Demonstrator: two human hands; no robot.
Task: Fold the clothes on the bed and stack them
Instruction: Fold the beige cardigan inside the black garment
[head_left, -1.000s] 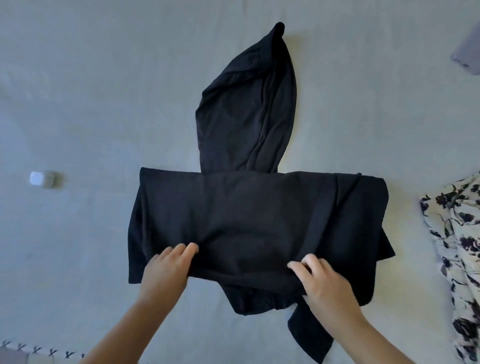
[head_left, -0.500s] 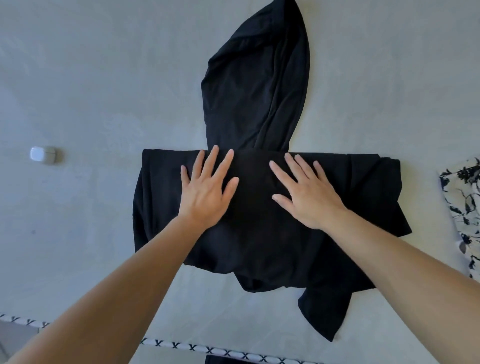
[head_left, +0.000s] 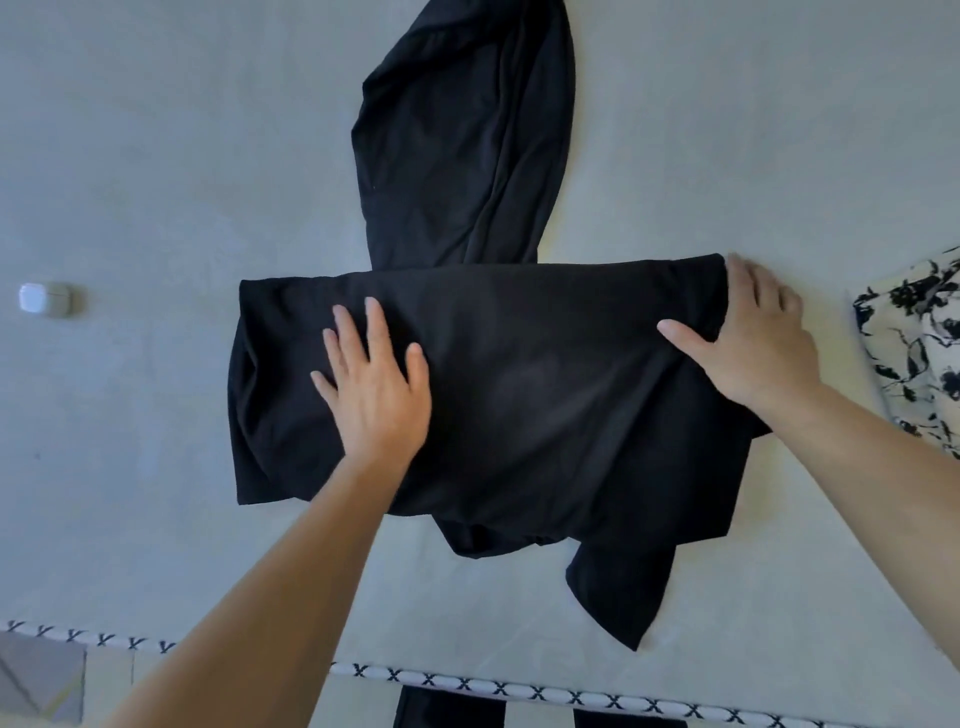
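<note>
Far left of the frame: we logged a small white case (head_left: 44, 305) on the bed (head_left: 156, 156). Left of centre: our left hand (head_left: 375, 384) lay flat, fingers spread, on the black garment (head_left: 545, 395). Centre: the garment sat folded into a band, one loose part trailing toward the top. Right: our right hand (head_left: 748, 345) pressed its end, thumb on top; whether its fingers curled under, we could not tell. Far right: a floral cloth (head_left: 919, 343). We judged smoothing outward before the next fold best.
</note>
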